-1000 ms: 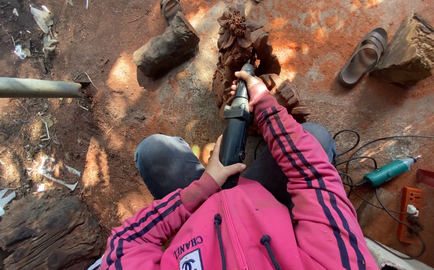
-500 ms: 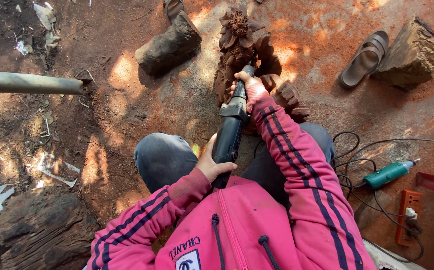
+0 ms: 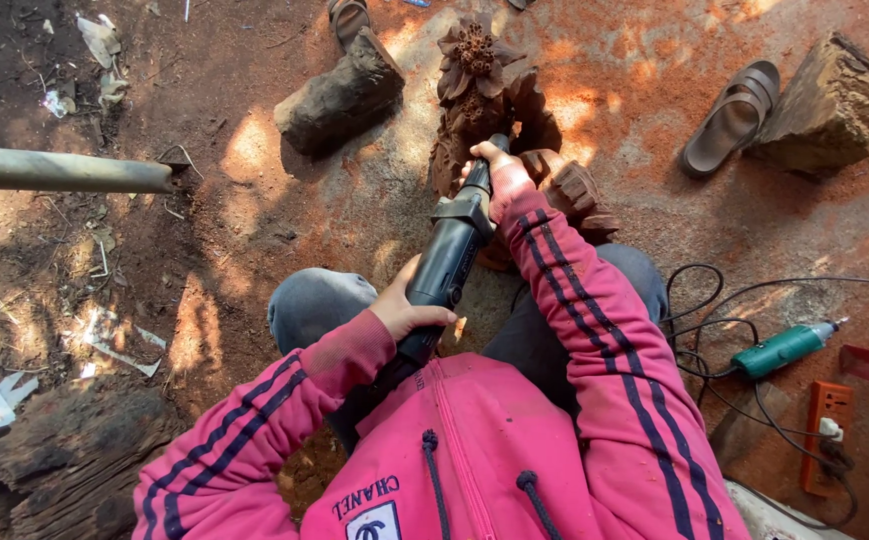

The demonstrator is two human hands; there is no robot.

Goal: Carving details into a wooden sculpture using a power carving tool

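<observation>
Both hands (image 3: 410, 310) (image 3: 495, 175) keep closed grip on grinder (image 3: 450, 255), against carving (image 3: 480, 90); unchanged.

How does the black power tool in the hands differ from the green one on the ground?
The black power tool is larger, held by the left hand and right hand, its tip at the wood carving. The green tool is slimmer and lies unheld. Both are elongated.
</observation>
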